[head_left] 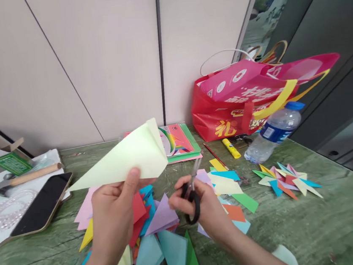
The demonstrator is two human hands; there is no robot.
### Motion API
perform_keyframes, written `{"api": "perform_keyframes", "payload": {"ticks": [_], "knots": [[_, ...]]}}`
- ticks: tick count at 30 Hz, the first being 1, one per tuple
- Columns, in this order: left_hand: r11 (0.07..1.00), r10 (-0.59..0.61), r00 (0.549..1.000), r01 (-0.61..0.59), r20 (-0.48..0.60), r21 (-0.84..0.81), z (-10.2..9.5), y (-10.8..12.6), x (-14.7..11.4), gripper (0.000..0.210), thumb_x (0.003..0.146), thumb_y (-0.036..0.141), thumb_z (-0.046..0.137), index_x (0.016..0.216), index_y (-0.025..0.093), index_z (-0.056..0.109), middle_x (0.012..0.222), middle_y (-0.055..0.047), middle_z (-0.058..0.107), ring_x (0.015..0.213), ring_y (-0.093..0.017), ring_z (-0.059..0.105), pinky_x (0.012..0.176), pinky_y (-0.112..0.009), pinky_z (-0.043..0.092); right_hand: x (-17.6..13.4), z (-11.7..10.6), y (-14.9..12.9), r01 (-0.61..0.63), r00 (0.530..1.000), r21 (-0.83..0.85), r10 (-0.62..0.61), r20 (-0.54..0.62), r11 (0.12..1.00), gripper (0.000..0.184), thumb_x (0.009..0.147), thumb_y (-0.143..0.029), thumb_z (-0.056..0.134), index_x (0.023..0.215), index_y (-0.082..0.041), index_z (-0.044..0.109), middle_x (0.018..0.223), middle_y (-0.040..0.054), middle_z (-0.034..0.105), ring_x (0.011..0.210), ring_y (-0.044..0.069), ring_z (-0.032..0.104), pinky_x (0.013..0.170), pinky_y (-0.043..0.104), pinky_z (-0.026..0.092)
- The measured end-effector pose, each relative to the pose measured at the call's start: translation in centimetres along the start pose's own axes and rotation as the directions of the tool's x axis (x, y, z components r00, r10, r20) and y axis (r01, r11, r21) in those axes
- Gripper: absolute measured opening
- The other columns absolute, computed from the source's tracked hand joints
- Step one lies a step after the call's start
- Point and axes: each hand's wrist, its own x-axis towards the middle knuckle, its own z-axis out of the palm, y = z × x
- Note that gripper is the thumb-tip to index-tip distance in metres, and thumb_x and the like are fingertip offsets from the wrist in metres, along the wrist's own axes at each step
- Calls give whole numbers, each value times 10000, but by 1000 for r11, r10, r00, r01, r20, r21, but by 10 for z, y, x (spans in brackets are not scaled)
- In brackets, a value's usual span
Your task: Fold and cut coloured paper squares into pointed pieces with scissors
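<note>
Left hand (113,207) pinching folded paper (125,159), right hand (200,202) gripping scissors (192,192), paper scraps (162,232) beneath

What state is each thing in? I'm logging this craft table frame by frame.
Left hand: pinching pale yellow folded paper, raised off the table.
Right hand: gripping scissors, blades nearly closed.
Water bottle: lying down, capped.
Glue stick: lying down, capped.
Red bag: tipped over, open.
Phone: screen dark.

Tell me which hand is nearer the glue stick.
Right. The right hand, holding scissors, is just below and left of the glue stick. The left hand, holding folded paper, is farther left.
</note>
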Motion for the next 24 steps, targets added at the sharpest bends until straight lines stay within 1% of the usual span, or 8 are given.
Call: {"api": "perform_keyframes", "payload": {"ticks": [1, 3, 6, 9, 12, 14, 18, 24], "knots": [[997, -29, 999, 30, 13, -66, -2, 1, 2, 265, 735, 389, 650, 568, 183, 665, 506, 14, 655, 534, -170, 632, 558, -248, 528, -1, 1, 0, -48, 995, -22, 50, 89, 999, 335, 612, -280, 786, 849, -193, 565, 677, -15, 650, 605, 124, 572, 562, 232, 432], [984, -95, 995, 98, 28, -149, -2, 1, 4, 267, 697, 377, 695, 519, 188, 635, 549, 5, 692, 561, -180, 662, 596, -256, 551, -4, 4, 0, -126, 962, -55, 135, 239, 991, 363, 587, -295, 798, 868, -177, 601, 708, -5, 646, 616, 124, 572, 582, 239, 438], [978, -131, 991, 136, 42, -160, 0, 0, 5, 412, 665, 348, 727, 368, 196, 485, 451, 30, 643, 522, -176, 670, 571, -235, 556, -7, 7, -1, -185, 919, -65, 196, 341, 981, 434, 550, -300, 818, 909, -185, 603, 723, -13, 635, 649, 128, 576, 616, 243, 441], [989, -121, 989, 127, 88, -72, 2, 0, 5, 366, 671, 308, 723, 379, 198, 533, 391, 45, 605, 531, -181, 682, 546, -215, 542, -8, 8, -3, -206, 901, -67, 216, 376, 976, 425, 525, -305, 831, 855, -185, 591, 719, -17, 626, 643, 123, 560, 616, 238, 434], [992, -112, 984, 103, 140, 75, 3, 2, 4, 230, 699, 306, 700, 503, 186, 679, 447, 18, 668, 529, -175, 683, 556, -212, 534, -8, 7, -5, -206, 896, -58, 212, 391, 977, 369, 581, -345, 797, 845, -182, 598, 730, -11, 623, 632, 118, 546, 613, 240, 433], [988, -114, 980, 94, 165, 126, 3, 3, 4, 217, 716, 314, 683, 548, 180, 712, 497, -3, 702, 532, -174, 685, 559, -211, 530, -7, 7, -6, -201, 897, -42, 201, 392, 979, 367, 605, -362, 781, 875, -184, 608, 730, -9, 624, 624, 115, 538, 601, 239, 434], [988, -130, 971, 110, 201, 106, 2, 2, 5, 243, 730, 308, 673, 520, 188, 697, 508, -1, 708, 570, -181, 700, 537, -188, 515, -6, 7, -7, -194, 907, -25, 189, 376, 981, 371, 610, -362, 783, 884, -172, 620, 696, -24, 590, 583, 87, 491, 554, 210, 395], [988, -149, 960, 138, 238, 64, 1, -1, 5, 252, 741, 306, 668, 526, 182, 709, 543, -21, 725, 555, -178, 701, 530, -183, 523, -8, 7, -8, -235, 913, -7, 223, 341, 972, 445, 499, -354, 843, 840, -165, 629, 634, -54, 531, 549, 73, 432, 520, 201, 327]]}}
